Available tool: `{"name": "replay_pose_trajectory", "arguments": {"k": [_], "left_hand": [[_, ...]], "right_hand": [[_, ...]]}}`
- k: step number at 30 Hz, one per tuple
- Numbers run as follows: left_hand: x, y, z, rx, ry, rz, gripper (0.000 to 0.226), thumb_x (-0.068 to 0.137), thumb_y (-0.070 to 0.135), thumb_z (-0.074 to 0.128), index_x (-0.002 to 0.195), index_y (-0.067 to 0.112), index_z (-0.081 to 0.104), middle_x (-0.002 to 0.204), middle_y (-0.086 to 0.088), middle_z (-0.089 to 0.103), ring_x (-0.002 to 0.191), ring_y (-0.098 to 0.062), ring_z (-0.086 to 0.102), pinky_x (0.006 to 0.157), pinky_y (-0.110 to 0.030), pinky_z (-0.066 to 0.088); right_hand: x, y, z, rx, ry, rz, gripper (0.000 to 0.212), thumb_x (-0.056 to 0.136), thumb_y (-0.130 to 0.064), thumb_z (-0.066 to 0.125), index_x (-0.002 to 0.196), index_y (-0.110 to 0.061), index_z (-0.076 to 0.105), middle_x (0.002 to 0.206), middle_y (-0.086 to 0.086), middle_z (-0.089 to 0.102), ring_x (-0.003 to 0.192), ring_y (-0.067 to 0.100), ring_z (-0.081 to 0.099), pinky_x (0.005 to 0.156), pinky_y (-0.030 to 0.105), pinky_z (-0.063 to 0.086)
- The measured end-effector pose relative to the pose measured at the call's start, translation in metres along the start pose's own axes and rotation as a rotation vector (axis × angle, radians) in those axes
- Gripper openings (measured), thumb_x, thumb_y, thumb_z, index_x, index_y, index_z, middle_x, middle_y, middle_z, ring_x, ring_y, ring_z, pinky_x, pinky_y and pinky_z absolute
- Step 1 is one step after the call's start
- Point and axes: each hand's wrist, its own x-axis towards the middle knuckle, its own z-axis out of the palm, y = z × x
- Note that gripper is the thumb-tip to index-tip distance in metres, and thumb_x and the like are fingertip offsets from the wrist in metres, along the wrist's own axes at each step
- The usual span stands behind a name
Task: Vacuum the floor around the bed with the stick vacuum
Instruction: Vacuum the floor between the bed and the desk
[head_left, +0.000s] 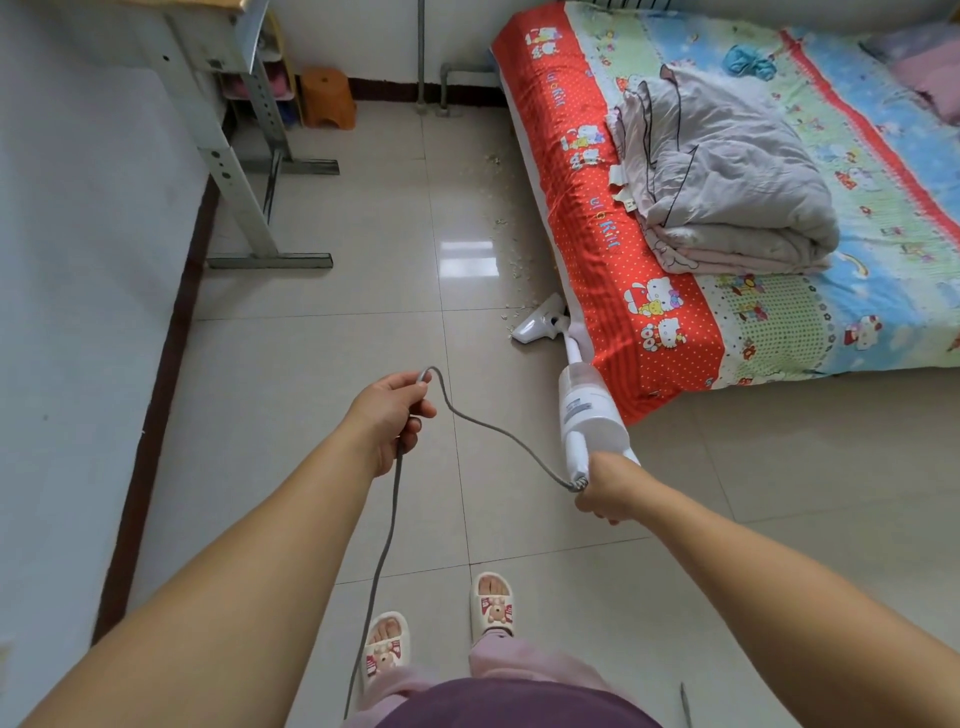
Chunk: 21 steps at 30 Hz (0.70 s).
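Observation:
A white stick vacuum (587, 405) leans forward along the bed's left side. Its floor head (537, 322) rests on the tiles against the red patterned bed edge (618, 249). My right hand (605, 486) grips the vacuum's handle at its rear end. A grey power cord (488, 423) runs from the handle up to my left hand (392, 415), which holds it in a raised loop; the cord then drops past my left slipper. Pale crumbs (511, 267) lie scattered on the floor beside the bed, ahead of the floor head.
A metal desk frame (244, 171) stands at the left by the wall, with an orange stool (327, 98) behind it. A folded grey quilt (727, 182) lies on the bed. Pipes (421, 57) run down the far wall. Open tile floor lies between desk and bed.

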Motion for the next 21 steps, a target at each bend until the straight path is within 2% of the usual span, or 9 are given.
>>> {"name": "replay_pose_trajectory", "arguments": {"k": [5, 11, 14, 16, 18, 21], "left_hand": [[0.002, 0.002, 0.004, 0.009, 0.001, -0.004, 0.021, 0.096, 0.017, 0.049, 0.110, 0.019, 0.063, 0.062, 0.000, 0.055, 0.044, -0.008, 0.035, 0.034, -0.013, 0.030], [0.004, 0.009, 0.010, 0.024, -0.004, -0.004, 0.022, 0.096, 0.017, 0.048, 0.112, 0.018, 0.062, 0.064, -0.001, 0.055, 0.047, -0.009, 0.036, 0.034, -0.013, 0.031], [0.005, 0.013, 0.011, 0.027, -0.012, 0.000, 0.022, 0.096, 0.017, 0.049, 0.113, 0.018, 0.062, 0.065, -0.001, 0.054, 0.048, -0.009, 0.036, 0.035, -0.013, 0.031], [0.006, 0.013, 0.010, 0.025, -0.011, -0.002, 0.022, 0.096, 0.016, 0.048, 0.113, 0.017, 0.062, 0.065, -0.001, 0.054, 0.048, -0.009, 0.035, 0.034, -0.013, 0.031], [0.007, 0.013, 0.008, 0.021, -0.010, -0.007, 0.021, 0.096, 0.016, 0.048, 0.112, 0.018, 0.063, 0.065, -0.001, 0.054, 0.048, -0.009, 0.035, 0.034, -0.013, 0.031], [0.008, 0.013, 0.006, 0.012, -0.007, -0.011, 0.022, 0.096, 0.016, 0.047, 0.111, 0.018, 0.063, 0.065, -0.001, 0.054, 0.048, -0.009, 0.035, 0.033, -0.013, 0.031]], "right_hand": [[-0.007, 0.004, 0.008, 0.058, -0.050, -0.001, 0.021, 0.081, -0.008, 0.051, 0.061, -0.010, 0.045, 0.053, 0.000, 0.051, 0.039, 0.010, 0.048, 0.037, 0.016, 0.037], [-0.026, -0.014, 0.017, 0.100, -0.099, -0.078, 0.021, 0.077, -0.009, 0.051, 0.056, -0.010, 0.047, 0.045, -0.003, 0.051, 0.023, 0.002, 0.044, 0.030, 0.008, 0.030], [-0.036, -0.026, 0.019, 0.152, -0.111, -0.108, 0.021, 0.074, -0.011, 0.053, 0.054, -0.010, 0.048, 0.029, -0.006, 0.047, 0.021, 0.001, 0.042, 0.033, 0.009, 0.031], [-0.043, -0.034, 0.018, 0.207, -0.100, -0.127, 0.021, 0.072, -0.012, 0.054, 0.052, -0.011, 0.048, 0.026, -0.007, 0.044, 0.023, 0.004, 0.044, 0.038, 0.012, 0.033], [-0.049, -0.043, 0.016, 0.323, -0.091, -0.143, 0.020, 0.069, -0.009, 0.054, 0.051, -0.011, 0.046, 0.034, -0.005, 0.047, 0.031, 0.010, 0.044, 0.042, 0.016, 0.035], [-0.055, -0.055, 0.009, 0.552, -0.103, -0.187, 0.022, 0.071, 0.000, 0.052, 0.056, -0.012, 0.041, 0.050, 0.006, 0.042, 0.038, 0.015, 0.035, 0.043, 0.020, 0.029]]}}
